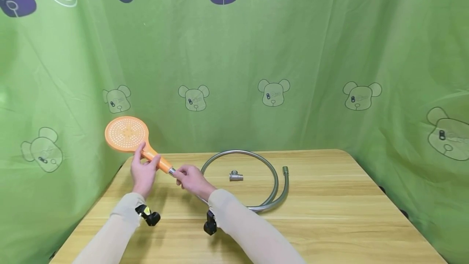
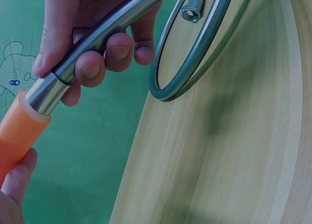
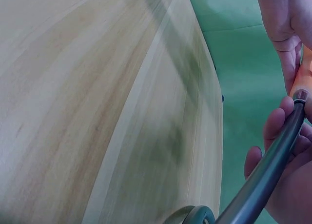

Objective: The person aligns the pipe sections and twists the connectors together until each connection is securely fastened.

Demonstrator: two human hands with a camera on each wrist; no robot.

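Note:
An orange shower head [image 1: 127, 133] with a round, dotted face is held up above the table's left side. My left hand [image 1: 144, 172] grips its handle [image 2: 20, 131]. At the handle's end, a silver metal fitting [image 2: 47, 93] meets the grey shower hose [image 2: 114, 20]. My right hand [image 1: 193, 180] pinches the hose close to that joint; in the left wrist view its thumb and fingers lie around the tube. From there the hose [image 1: 277, 182] loops over the table, and its free end [image 1: 285, 170] lies to the right. How far the fitting is screwed in, I cannot tell.
A small silver angle valve [image 1: 236, 176] lies on the wooden table [image 1: 329, 199] inside the hose loop. Green printed cloth [image 1: 234, 52] hangs behind the table and along both sides. Each wrist carries a small black camera [image 1: 148, 215].

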